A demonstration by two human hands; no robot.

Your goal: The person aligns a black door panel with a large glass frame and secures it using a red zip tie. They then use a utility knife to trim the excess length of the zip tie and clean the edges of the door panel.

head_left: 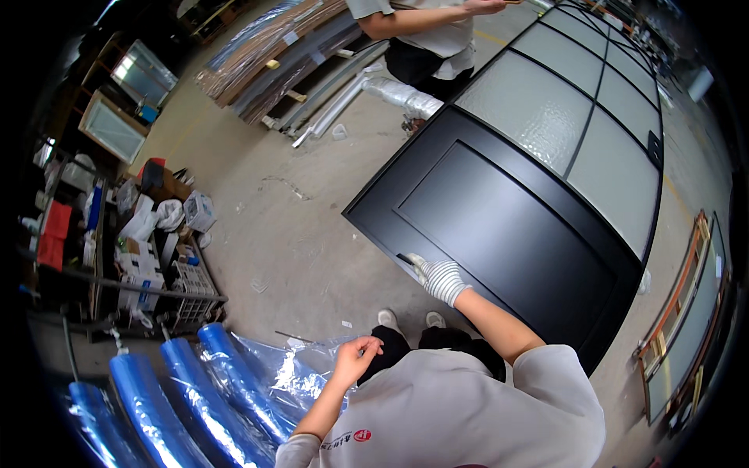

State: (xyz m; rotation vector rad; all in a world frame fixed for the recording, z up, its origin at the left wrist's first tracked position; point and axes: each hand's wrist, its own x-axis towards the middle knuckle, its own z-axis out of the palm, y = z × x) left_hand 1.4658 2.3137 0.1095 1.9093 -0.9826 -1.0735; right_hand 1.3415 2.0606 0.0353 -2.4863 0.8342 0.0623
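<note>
A large black door (484,226) lies flat in front of me, with a recessed solid panel at its near end and frosted glass panes (538,105) beyond. My right hand (438,278), in a white striped glove, rests at the door's near edge. Its fingers are closed on a small dark tool (403,259), mostly hidden, so its exact kind does not show. Bare and held low beside my thigh, my left hand (357,360) has loosely bent fingers and nothing visible in it. Clear plastic film (300,374) is nearest to it.
Blue film rolls (144,398) stand at the lower left. Behind them is a cluttered cart (195,292). Another person (429,39) stands at the door's far left side, near stacked wrapped panels (273,66). Framed panels (686,320) lean at the right.
</note>
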